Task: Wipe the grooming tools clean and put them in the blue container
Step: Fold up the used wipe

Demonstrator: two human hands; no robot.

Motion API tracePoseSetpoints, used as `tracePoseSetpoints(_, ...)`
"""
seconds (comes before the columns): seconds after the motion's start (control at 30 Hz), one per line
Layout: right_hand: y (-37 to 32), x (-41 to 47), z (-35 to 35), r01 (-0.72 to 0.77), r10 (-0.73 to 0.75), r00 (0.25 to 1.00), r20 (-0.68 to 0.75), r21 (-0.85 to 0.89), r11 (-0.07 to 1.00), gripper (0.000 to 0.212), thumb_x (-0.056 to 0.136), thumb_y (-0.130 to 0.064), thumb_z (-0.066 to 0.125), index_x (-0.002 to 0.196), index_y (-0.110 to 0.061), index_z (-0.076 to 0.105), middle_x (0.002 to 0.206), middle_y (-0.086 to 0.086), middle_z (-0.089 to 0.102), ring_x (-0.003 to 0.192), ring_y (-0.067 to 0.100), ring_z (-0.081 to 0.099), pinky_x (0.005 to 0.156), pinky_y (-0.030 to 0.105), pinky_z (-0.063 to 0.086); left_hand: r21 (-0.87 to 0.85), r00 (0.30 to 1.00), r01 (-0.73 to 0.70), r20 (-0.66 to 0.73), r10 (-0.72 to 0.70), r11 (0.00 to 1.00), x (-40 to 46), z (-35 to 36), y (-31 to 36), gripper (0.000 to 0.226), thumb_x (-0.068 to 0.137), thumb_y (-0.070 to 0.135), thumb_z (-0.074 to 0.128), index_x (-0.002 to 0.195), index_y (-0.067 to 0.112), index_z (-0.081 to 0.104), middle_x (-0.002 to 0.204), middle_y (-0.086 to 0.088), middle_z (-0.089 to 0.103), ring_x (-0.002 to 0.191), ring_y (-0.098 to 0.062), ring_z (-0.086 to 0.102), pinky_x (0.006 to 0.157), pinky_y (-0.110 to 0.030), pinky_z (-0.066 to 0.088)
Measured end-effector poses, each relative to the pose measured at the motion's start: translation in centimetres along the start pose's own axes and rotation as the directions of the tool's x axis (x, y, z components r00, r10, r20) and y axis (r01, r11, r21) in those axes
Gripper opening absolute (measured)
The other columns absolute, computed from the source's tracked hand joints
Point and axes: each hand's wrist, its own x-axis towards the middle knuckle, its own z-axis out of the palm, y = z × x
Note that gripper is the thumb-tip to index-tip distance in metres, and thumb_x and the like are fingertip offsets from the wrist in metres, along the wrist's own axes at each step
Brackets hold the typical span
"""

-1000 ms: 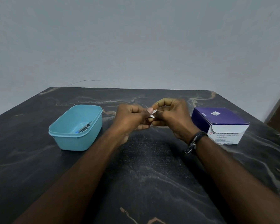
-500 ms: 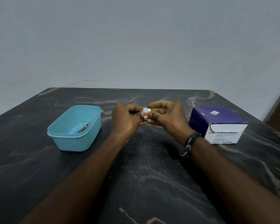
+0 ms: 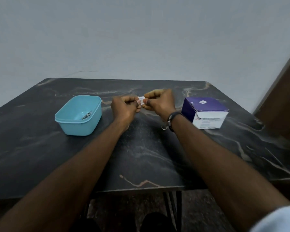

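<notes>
A small white wipe packet [image 3: 141, 99] is pinched between the two hands above the middle of the dark marble-patterned table [image 3: 149, 153]. The left hand [image 3: 124, 108] grips its left edge between thumb and curled fingers; the right hand [image 3: 159, 102] grips its right edge the same way, both closed tight on it. To the left, well apart from the hands, the blue container [image 3: 78, 115] sits on the table with a few metal grooming tools [image 3: 86, 115] lying inside against its right wall; they are too small to identify further. To the right stands a purple and white box of alcohol swabs [image 3: 205, 112]. A dark bracelet [image 3: 172, 118] circles the right wrist.
</notes>
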Motion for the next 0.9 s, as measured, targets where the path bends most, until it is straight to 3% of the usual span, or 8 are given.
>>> tracePoseSetpoints(0.27, -0.3, -2.5, -1.0, -0.052, 0.054, 0.989, -0.136, 0.013, 0.999, 0.023, 0.076, 0.016, 0.069, 0.069, -0.006, 0.067, 0.08, 0.019, 0.07, 0.078, 0.035, 0.073, 0.073, 0.044, 0.062, -0.013, 1.0, 0.011, 0.005, -0.011, 1.0, -2.5, 0.9, 1.5, 0.01, 0.085, -0.005, 0.067, 0.095, -0.005, 0.071, 0.077, -0.012, 0.071, 0.065, -0.019, 0.069, 0.065, -0.029, 0.062)
tracePoseSetpoints(0.4, -0.1, -4.2, -2.4, -0.074, 0.064, 0.974, -0.219, -0.037, 0.997, 0.017, 0.075, 0.008, 0.071, 0.071, -0.009, 0.072, 0.073, 0.014, 0.073, 0.065, 0.025, 0.074, 0.062, 0.038, 0.062, -0.05, 1.0, 0.015, 0.025, -0.014, 0.999, -4.9, 1.7, 1.9, 0.01, 0.085, -0.008, 0.065, 0.089, -0.001, 0.071, 0.074, -0.012, 0.07, 0.06, -0.015, 0.066, 0.062, -0.027, 0.061)
tracePoseSetpoints(0.53, -0.2, -6.1, -4.6, -0.07, 0.046, 0.96, -0.276, -0.076, 0.995, 0.021, 0.072, 0.004, 0.073, 0.063, -0.015, 0.07, 0.066, 0.012, 0.072, 0.062, 0.026, 0.074, 0.061, 0.037, 0.062, -0.065, 0.997, 0.007, 0.073, -0.002, 0.998, -6.8, 2.9, 2.4, 0.012, 0.085, -0.008, 0.065, 0.095, -0.004, 0.071, 0.08, -0.016, 0.071, 0.063, -0.019, 0.068, 0.066, -0.031, 0.061)
tracePoseSetpoints(0.77, -1.5, -9.8, -13.4, -0.101, 0.041, 0.905, -0.424, -0.12, 0.988, 0.02, 0.072, 0.007, 0.073, 0.064, -0.011, 0.07, 0.066, 0.013, 0.072, 0.059, 0.024, 0.072, 0.057, 0.033, 0.06, -0.122, 0.974, 0.03, 0.225, -0.002, 0.992, -11.5, 10.2, 4.9, 0.008, 0.085, -0.006, 0.067, 0.09, -0.003, 0.072, 0.073, -0.011, 0.069, 0.058, -0.016, 0.067, 0.061, -0.028, 0.061)
tracePoseSetpoints(0.9, -2.0, -13.7, -22.1, -0.137, 0.025, 0.805, -0.593, -0.144, 0.98, 0.021, 0.07, 0.005, 0.075, 0.061, -0.014, 0.072, 0.06, 0.008, 0.072, 0.056, 0.02, 0.072, 0.054, 0.03, 0.059, -0.138, 0.928, 0.024, 0.372, 0.029, 0.99, -16.6, 17.6, 7.1, 0.008, 0.085, -0.004, 0.068, 0.091, -0.001, 0.073, 0.072, -0.008, 0.071, 0.061, -0.018, 0.069, 0.066, -0.033, 0.062)
